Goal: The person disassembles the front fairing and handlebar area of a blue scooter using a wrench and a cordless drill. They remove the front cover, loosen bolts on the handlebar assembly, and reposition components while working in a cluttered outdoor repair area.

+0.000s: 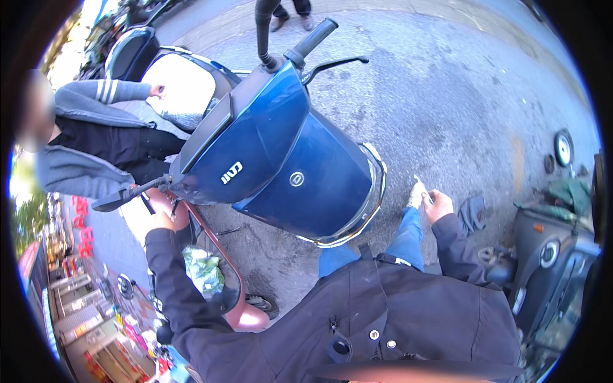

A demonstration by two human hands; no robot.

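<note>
We're looking straight down at a dark blue scooter [281, 159], its glossy front panel filling the middle of the view, chrome trim curving along its lower edge. Our left hand [163, 220] sits at the scooter's left side, just under the left handlebar grip [118, 198], resting against a reddish-pink body panel [220, 268]; the fingers look curled in against that panel, though we can't tell whether they're actually clamped on anything. The dark sleeve runs back from it toward the lower edge. Over on the other side, our right hand [438, 205] is down low by our knee, well apart from the scooter's nose, fingers bunched together around a small pale thing [417, 193] that pokes up beyond them; what that thing is, we can't make out. Blue jeans [401, 242] show beneath the black jacket [383, 313]. Across the scooter, another person in a grey hooded top [89, 127] leans in close beside the handlebar. A green-and-white bag [203, 271] lies in the footwell just beside our left forearm. The right handlebar grip [313, 39] juts toward the top of the view, brake lever [335, 64] alongside it. Off to the right stands a second, dark grey scooter [549, 262], and a dark rag [474, 214] lies on the cracked asphalt [460, 108] near our right hand.
</note>
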